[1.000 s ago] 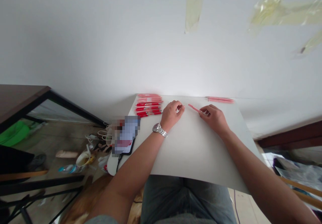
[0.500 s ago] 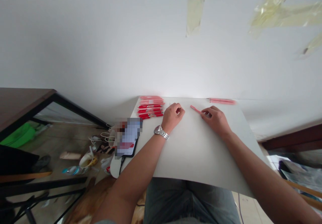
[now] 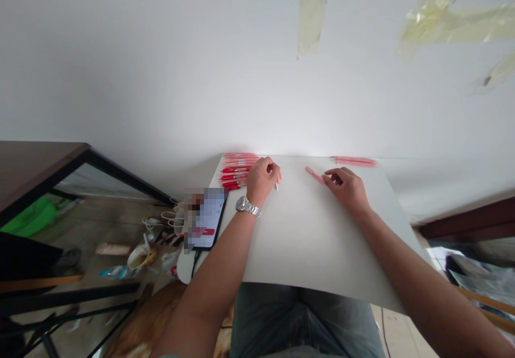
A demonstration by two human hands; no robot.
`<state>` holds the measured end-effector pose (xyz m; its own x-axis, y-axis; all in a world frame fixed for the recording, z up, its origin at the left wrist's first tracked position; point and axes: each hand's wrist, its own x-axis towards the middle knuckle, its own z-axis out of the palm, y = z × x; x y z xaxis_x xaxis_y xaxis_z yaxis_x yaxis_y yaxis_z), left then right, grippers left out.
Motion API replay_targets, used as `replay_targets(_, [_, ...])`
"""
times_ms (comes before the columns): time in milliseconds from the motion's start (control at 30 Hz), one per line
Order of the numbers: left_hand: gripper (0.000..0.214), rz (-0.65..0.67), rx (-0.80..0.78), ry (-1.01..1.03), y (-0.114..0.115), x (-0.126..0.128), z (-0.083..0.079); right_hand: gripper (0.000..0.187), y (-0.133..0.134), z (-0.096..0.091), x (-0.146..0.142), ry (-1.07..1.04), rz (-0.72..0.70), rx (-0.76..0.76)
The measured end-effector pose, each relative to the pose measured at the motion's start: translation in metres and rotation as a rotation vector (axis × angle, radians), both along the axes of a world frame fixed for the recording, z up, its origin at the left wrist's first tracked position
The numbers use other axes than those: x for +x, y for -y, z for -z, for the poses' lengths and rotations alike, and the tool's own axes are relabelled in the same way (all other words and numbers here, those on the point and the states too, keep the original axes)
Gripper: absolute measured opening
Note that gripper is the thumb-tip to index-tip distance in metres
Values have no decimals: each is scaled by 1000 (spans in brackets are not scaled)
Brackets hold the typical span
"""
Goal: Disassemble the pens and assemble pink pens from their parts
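My left hand (image 3: 260,180), a metal watch at its wrist, is closed over the right ends of the red and pink pens (image 3: 235,170) lined up at the table's left. A small pink piece with a white end (image 3: 278,180) sticks out past its fingers; its full shape is hidden. Thumb and fingers of my right hand (image 3: 346,187) pinch the near end of a slim pink pen-like stick (image 3: 314,174), which points away to the left above the white table (image 3: 309,240). More pink sticks (image 3: 356,161) lie by the wall at the back right.
A phone (image 3: 209,221), partly blurred, lies on the left table edge with a cable attached. The wall (image 3: 241,79) borders the table's far side. A dark-framed table (image 3: 44,170) stands to the left, with a cup (image 3: 139,256) and clutter on the floor.
My left hand has moved left onto the ends of the lined-up pens, and a pink piece now shows beside its fingers. My right hand has barely moved, still pinching the stick.
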<state>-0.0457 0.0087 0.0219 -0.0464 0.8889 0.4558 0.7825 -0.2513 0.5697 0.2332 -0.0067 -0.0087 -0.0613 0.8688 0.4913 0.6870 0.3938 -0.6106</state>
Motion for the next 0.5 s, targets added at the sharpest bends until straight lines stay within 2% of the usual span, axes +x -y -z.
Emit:
replay_targets(233, [19, -105, -9, -154, 0, -12, -4, 31, 1, -5, 0, -107, 74, -9])
replay_targets(500, [17, -99, 6, -227, 0, -14, -2, 38, 2, -5, 0, -149, 79, -90])
